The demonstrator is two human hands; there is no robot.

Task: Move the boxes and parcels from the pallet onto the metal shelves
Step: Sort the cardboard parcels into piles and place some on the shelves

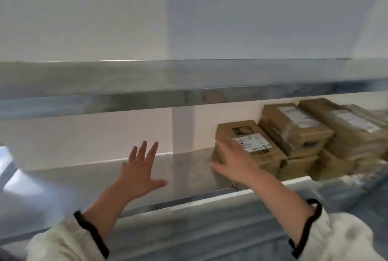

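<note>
Pressing a box (247, 132) home w/ flat, open right hand (233, 164) on shelf (184, 168); left hand (138, 168) splayed, empty. Next, probably: back to pallet for another.

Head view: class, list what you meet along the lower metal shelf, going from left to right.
left hand → bare patch of the metal shelf → right hand, fingers straight at the first box's left end → first box, white label on top → second stack of boxes → third stack of boxes
</note>
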